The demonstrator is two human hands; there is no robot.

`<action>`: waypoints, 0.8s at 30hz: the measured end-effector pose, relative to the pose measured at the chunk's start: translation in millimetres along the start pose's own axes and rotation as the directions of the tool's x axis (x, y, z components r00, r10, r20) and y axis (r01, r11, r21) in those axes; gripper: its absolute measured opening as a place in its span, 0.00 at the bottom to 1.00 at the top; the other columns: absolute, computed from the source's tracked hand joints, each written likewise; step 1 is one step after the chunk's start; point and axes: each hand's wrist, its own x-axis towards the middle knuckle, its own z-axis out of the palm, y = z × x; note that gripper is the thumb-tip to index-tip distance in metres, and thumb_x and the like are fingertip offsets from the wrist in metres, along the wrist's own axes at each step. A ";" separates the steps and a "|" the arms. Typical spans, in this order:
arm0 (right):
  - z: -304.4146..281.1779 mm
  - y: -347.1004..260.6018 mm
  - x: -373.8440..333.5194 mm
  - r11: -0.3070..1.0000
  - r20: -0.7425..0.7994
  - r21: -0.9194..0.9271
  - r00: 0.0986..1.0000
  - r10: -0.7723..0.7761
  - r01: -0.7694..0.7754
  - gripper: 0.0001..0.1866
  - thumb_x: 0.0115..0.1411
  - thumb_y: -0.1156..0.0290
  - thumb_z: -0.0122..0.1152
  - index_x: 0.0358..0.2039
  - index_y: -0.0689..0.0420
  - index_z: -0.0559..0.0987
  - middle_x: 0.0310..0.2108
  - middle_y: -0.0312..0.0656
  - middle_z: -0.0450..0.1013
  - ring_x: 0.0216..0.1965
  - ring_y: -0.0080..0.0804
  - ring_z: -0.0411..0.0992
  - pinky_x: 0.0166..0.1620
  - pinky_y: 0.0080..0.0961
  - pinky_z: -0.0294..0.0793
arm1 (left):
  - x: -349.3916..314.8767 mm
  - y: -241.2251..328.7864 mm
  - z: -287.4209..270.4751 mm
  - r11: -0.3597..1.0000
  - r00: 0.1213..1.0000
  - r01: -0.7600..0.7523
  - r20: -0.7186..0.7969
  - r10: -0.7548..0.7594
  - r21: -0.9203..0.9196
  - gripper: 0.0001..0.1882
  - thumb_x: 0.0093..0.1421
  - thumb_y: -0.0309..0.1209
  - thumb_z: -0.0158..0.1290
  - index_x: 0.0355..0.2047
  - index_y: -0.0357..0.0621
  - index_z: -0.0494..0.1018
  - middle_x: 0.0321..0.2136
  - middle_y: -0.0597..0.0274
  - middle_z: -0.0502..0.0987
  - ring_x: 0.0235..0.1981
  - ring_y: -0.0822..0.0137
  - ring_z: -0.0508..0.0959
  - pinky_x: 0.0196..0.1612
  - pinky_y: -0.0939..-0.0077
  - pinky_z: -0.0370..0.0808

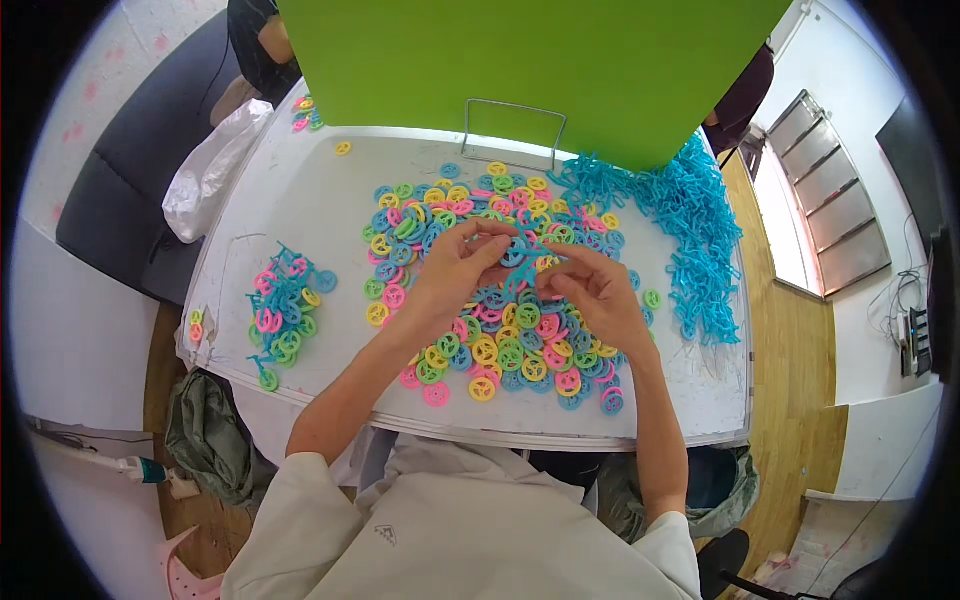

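Above the middle of the table, my left hand pinches a small blue plastic wheel between thumb and fingers. My right hand is closed on a teal plastic frame piece that meets the wheel; whether the two are joined I cannot make out. Beneath both hands spreads a heap of spoked wheels in pink, yellow, green and blue. To the right lies a long pile of teal frame pieces. A smaller pile of frames with wheels on them sits at the left.
The white table has a raised rim. A green panel stands across its far side, with a wire bracket at its foot. A white plastic bag hangs near the left edge. Other people are partly visible behind the panel.
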 end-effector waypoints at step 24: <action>6.3 12.3 4.5 0.952 -0.299 -0.302 0.945 -0.133 0.039 0.09 0.53 0.77 0.65 0.35 0.62 0.79 0.31 0.39 0.77 0.31 0.21 0.74 0.34 0.18 0.72 | -6.8 11.3 -7.7 0.527 0.901 -0.227 -0.029 0.433 0.819 0.11 0.55 0.23 0.54 0.40 0.39 0.77 0.37 0.55 0.77 0.34 0.64 0.78 0.34 0.72 0.75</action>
